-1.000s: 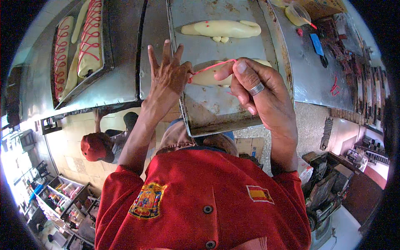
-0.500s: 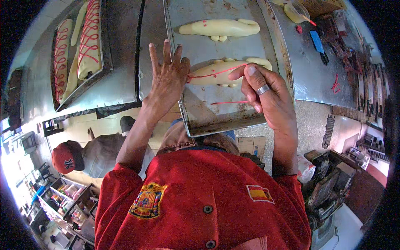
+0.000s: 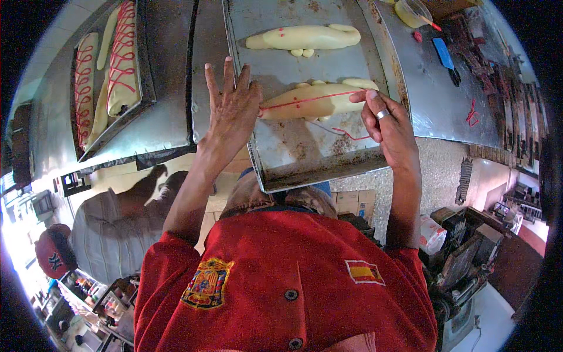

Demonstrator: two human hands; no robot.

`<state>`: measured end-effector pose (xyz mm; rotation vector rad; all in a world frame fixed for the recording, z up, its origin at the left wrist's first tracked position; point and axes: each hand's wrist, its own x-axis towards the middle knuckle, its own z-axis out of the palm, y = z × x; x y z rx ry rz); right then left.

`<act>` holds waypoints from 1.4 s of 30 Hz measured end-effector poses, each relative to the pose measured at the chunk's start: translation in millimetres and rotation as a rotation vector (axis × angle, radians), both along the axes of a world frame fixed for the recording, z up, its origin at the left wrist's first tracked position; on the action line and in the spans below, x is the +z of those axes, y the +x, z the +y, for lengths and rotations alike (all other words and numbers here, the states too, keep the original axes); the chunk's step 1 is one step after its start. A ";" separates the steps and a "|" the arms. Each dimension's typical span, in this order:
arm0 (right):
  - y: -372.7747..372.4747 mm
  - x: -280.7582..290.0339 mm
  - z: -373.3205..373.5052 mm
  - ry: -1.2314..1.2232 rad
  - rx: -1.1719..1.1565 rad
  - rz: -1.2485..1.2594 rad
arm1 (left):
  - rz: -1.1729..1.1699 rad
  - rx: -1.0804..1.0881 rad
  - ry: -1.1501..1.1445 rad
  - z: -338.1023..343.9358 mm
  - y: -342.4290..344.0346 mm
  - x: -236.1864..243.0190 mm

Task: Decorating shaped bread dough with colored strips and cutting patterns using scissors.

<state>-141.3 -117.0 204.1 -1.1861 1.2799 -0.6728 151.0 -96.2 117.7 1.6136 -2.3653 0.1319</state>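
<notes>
My left hand [image 3: 231, 114], three fingers spread upward, has its thumb and forefinger at the left end of a pale shaped dough [image 3: 311, 102], holding one end of a red strand [image 3: 311, 100]. My right hand [image 3: 384, 123], with a ring on it, pinches the strand's other end, stretched across that dough above two red dots. A loose red length hangs below, by my right hand. Both hands are over the metal tray [image 3: 305, 176]. Higher on the tray lies another long pale dough shape [image 3: 302, 37] with small balls and red dots.
At left, a tray holds red-laced dough rolls [image 3: 122, 58]. At right are a cup with a stick [image 3: 413, 14], a blue-handled tool [image 3: 443, 57] and red scraps [image 3: 472, 114]. A person in a red cap [image 3: 117, 229] bends below at left.
My right hand has moved right, pulling the red strand longer and straighter over the lower dough. My left hand shifted slightly left. The other person moved leftward.
</notes>
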 end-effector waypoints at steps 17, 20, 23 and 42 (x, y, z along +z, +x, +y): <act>12.6 -53.9 -25.6 -0.218 0.600 0.486 | 0.112 -0.150 -0.007 7.2 -49.5 4.7; 7.4 -50.6 -27.6 -0.134 0.565 0.556 | 0.114 -0.188 0.017 7.0 -55.4 -2.5; 0.5 -29.1 -22.1 -0.209 0.571 0.745 | 0.059 -0.174 0.090 7.3 -57.0 0.2; -109.6 -1.7 -51.1 -0.166 0.212 0.447 | 0.024 -0.169 0.069 11.5 -60.3 6.0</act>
